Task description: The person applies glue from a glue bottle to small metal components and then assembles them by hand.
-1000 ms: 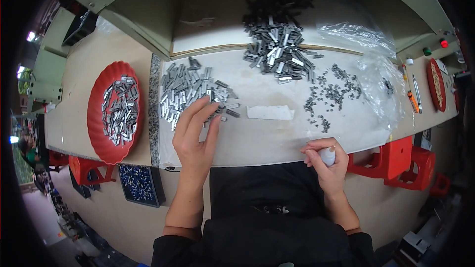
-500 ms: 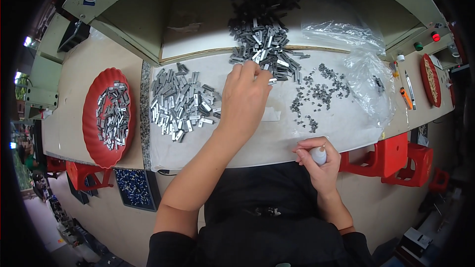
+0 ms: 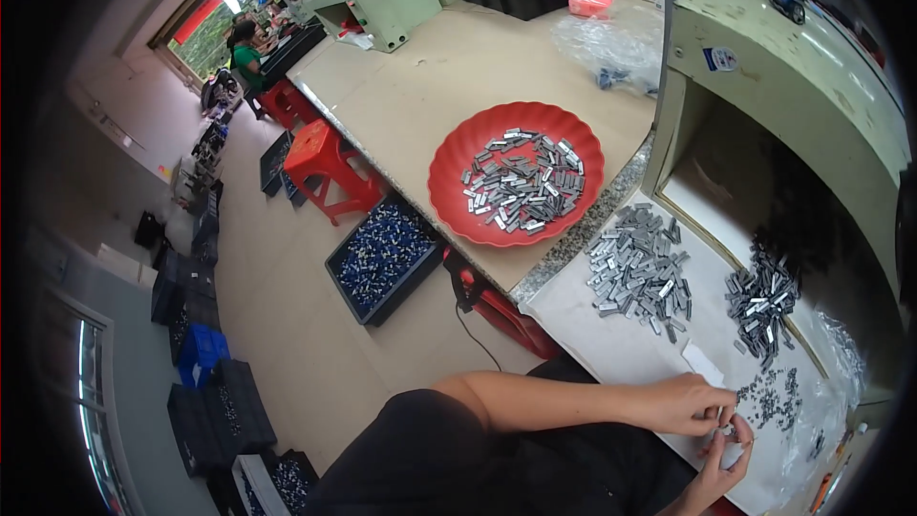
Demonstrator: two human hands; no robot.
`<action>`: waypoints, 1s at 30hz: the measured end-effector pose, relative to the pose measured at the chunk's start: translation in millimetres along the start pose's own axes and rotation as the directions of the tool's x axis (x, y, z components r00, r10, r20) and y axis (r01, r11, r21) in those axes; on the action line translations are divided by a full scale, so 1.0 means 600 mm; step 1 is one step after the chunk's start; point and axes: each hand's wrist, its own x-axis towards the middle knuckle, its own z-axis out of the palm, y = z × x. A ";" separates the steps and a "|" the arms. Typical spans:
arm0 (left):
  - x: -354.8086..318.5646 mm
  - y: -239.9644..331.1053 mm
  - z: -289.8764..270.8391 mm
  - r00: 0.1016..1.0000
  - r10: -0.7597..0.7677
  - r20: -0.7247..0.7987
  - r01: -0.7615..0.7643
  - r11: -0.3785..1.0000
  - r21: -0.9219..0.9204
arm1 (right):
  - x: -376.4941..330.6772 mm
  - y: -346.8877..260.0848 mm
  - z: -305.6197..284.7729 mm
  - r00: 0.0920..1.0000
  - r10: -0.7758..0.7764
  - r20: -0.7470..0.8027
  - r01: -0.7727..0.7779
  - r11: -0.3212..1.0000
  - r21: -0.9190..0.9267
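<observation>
My left hand [image 3: 690, 403] is closed in a pinch, its fingertips meeting those of my right hand over the white work surface [image 3: 592, 349]. Whatever the left fingers hold is too small and hidden to make out. In my right hand [image 3: 712, 478] sits a white, rounded, handle-like object [image 3: 733, 455], with the fingers curled round it. Beyond the hands lie tiny dark metal pieces [image 3: 772, 399]. A heap of small grey metal parts [image 3: 642, 268] lies further left, and a darker heap of similar parts [image 3: 762, 301] spills from the green cabinet.
A red scalloped tray [image 3: 449, 193] of metal parts stands on the tan table [image 3: 401, 100]. The green cabinet [image 3: 793, 67] rises at the right. Crumpled clear plastic [image 3: 841, 354] lies near its opening. A bin of blue and white pieces [image 3: 382, 253] and a red stool [image 3: 330, 162] stand on the floor.
The view has swung left. My left hand has left the dark heap and come to my right hand, which still holds the white object.
</observation>
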 end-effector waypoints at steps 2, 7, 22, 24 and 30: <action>-0.021 0.003 -0.005 0.999 -0.031 -0.021 0.027 0.990 -0.140 | -0.001 0.009 -0.001 0.995 0.027 0.093 -0.030 0.999 0.027; -0.025 -0.010 -0.011 0.989 -0.115 0.090 0.141 0.906 -0.399 | -0.005 0.007 -0.002 0.961 0.225 0.163 -0.254 0.950 0.184; -0.026 -0.018 -0.008 0.961 -0.265 0.076 0.268 0.833 -0.485 | -0.014 -0.008 0.021 0.966 0.255 0.050 -0.251 0.866 0.432; -0.035 -0.027 0.002 0.977 -0.205 -0.059 0.154 0.869 -0.470 | -0.008 -0.001 0.000 0.964 0.201 0.173 -0.257 0.867 0.428; -0.023 -0.030 0.005 0.956 -0.276 -0.096 0.188 0.833 -0.521 | 0.000 -0.017 -0.044 0.979 0.173 0.111 -0.196 0.951 0.241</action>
